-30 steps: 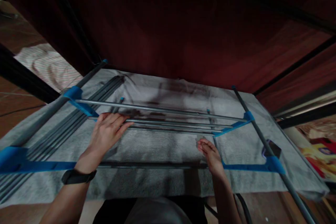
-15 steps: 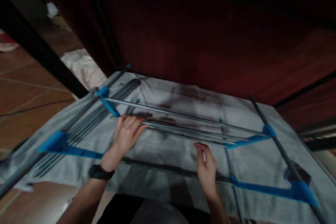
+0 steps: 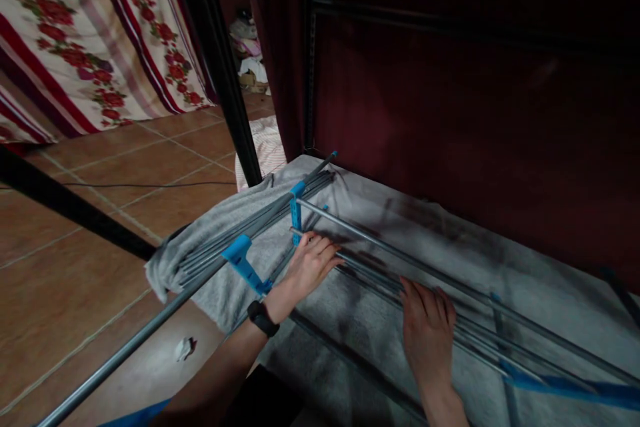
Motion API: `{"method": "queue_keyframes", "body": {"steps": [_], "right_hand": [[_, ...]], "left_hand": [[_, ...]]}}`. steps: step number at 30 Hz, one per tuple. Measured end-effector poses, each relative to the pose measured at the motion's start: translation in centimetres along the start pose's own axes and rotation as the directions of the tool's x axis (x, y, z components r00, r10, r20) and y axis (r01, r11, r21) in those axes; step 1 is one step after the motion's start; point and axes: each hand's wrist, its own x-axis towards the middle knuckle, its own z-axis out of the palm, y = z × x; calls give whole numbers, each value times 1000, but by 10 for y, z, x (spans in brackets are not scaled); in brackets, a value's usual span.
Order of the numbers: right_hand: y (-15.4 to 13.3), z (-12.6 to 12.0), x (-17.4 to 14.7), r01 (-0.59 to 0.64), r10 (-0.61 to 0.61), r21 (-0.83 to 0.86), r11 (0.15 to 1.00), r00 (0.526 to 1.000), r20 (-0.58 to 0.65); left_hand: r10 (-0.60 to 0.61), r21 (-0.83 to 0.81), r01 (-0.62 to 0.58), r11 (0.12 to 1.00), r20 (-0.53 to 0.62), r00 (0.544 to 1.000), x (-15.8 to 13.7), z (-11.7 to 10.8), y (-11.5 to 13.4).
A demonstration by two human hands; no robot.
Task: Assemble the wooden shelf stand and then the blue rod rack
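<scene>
A frame of grey metal rods (image 3: pixel 370 237) joined by blue plastic connectors (image 3: pixel 243 259) lies over a grey towel (image 3: pixel 440 240) on the floor. My left hand (image 3: pixel 311 265), with a black watch on its wrist, rests palm down, fingers spread, on the ends of several loose rods lying together near a blue connector (image 3: pixel 297 208). My right hand (image 3: pixel 428 333) lies flat on the same bundle of rods further right, fingers stretched out. Neither hand is wrapped around a rod.
A dark red fabric wall (image 3: pixel 450 120) with black poles (image 3: pixel 220 67) stands right behind the towel. Terracotta floor tiles (image 3: pixel 90 267) spread to the left, with a floral curtain (image 3: pixel 80 33), a thin cable, a striped cloth (image 3: pixel 267 147) and a small paper scrap (image 3: pixel 184 347).
The view has swung left, bringing the tiled floor and curtain in. My right hand has moved forward from the near bar onto the rod bundle. My left hand stays on the rod ends.
</scene>
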Motion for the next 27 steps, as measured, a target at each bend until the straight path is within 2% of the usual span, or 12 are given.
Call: {"method": "queue_keyframes", "body": {"steps": [2, 4, 6, 7, 9, 11, 13, 16, 18, 21, 23, 27], "right_hand": [[3, -1, 3, -6, 6, -7, 1000, 1000, -1], [5, -2, 7, -12, 12, 0, 1000, 1000, -3], [7, -3, 9, -11, 11, 14, 1000, 1000, -5], [8, -3, 11, -9, 9, 23, 1000, 1000, -5], [10, -4, 12, -5, 5, 36, 999, 1000, -6], [10, -5, 13, 0, 1, 42, 999, 1000, -12], [11, -5, 13, 5, -4, 44, 999, 1000, -16], [11, -4, 12, 15, -14, 48, 999, 1000, -19], [11, -3, 11, 18, -17, 50, 999, 1000, -21], [14, 0, 10, 17, -15, 55, 998, 1000, -26], [15, 0, 10, 17, -15, 61, 998, 1000, -27], [3, -3, 17, 14, -12, 81, 997, 1000, -21]], "left_hand": [[0, 2, 0, 1000, -56, 998, -1, -2, 1], [-43, 18, 47, 999, -173, 984, -4, -3, 1], [-173, -16, 180, 984, -361, 916, -7, -1, -4], [-272, -80, 266, 961, -464, 843, -8, 0, -9], [-498, -300, 400, 866, -585, 640, -7, 5, -20], [-694, -551, 423, 719, -541, 475, -2, 8, -32], [-818, -738, 374, 561, -425, 388, 9, 8, -40], [-882, -849, 307, 430, -322, 345, 27, 3, -45], [-885, -868, 298, 397, -277, 373, 38, -3, -45], [-899, -911, 303, 281, -139, 415, 49, -9, -41], [-912, -929, 300, 217, -83, 402, 53, -11, -40], [-930, -941, 278, 194, -85, 358, 57, -11, -39]]}}
